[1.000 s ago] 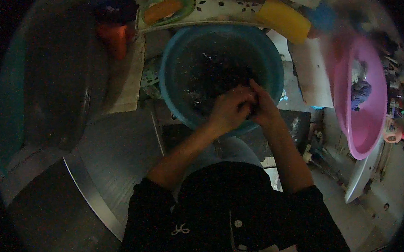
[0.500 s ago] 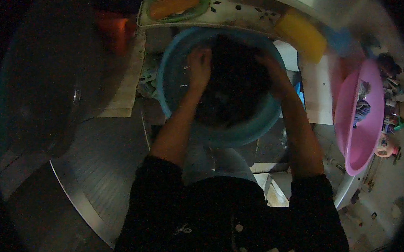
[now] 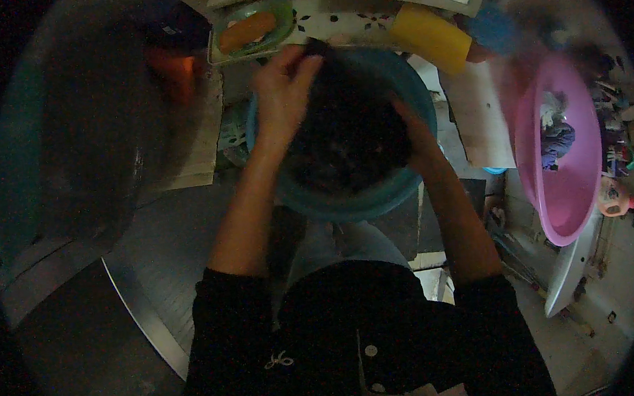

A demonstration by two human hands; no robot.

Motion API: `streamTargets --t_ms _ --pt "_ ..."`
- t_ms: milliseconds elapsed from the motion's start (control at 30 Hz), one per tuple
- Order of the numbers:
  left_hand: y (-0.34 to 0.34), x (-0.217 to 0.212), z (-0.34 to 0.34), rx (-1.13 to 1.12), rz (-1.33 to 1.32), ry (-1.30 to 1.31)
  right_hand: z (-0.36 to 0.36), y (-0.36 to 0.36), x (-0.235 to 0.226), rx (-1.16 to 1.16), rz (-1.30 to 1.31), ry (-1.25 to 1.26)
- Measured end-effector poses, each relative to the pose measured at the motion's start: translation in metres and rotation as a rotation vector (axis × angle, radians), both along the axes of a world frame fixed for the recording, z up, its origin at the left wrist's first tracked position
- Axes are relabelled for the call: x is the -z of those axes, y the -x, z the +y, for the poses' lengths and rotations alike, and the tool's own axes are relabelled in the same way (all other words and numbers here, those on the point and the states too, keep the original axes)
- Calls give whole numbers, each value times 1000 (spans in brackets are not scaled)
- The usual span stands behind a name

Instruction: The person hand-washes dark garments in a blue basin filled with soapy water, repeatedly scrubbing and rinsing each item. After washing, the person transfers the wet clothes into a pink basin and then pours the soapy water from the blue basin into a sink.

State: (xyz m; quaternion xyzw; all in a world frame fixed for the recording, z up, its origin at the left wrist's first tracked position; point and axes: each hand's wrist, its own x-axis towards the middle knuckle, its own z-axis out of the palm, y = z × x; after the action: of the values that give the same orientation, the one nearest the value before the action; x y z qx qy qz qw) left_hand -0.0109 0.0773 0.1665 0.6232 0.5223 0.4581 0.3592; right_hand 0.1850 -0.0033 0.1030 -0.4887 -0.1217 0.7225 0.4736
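While the left hand (image 3: pixel 281 92) pinches a bit of dark cloth (image 3: pixel 349 135) at the far left rim of the blue basin (image 3: pixel 360 208), the right hand (image 3: pixel 416 139) is at the cloth's right edge, inside the basin; cannot tell if its fingers grip. Cloth bulk lies in the basin. Far left: orange bar (image 3: pixel 247 31) on green dish (image 3: pixel 285 19). Right: pink tub (image 3: pixel 568 206) holding small cloths (image 3: pixel 558 144).

Near-black cloth (image 3: pixel 356 128) — a loose heap inside the round blue basin (image 3: pixel 375 205), one end at its far rim.
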Motion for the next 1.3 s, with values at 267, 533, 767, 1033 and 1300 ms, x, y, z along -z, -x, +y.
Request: streamTargets --t_ms 267,533,767,1033,1300 --pt "-31 48 -76 427 112 -96 -2 12 -39 -38 -65 122" --pt "-5 192 -15 -67 839 -75 15 22 -94 -267 -585 -180" --pt "-10 175 -59 678 660 90 55 23 -72 -478 -793 -566" --pt "-13 162 -42 113 774 1 86 29 53 -649 -1556 -811" --pt "7 208 10 86 995 -168 90 28 89 -571 -1469 -672"
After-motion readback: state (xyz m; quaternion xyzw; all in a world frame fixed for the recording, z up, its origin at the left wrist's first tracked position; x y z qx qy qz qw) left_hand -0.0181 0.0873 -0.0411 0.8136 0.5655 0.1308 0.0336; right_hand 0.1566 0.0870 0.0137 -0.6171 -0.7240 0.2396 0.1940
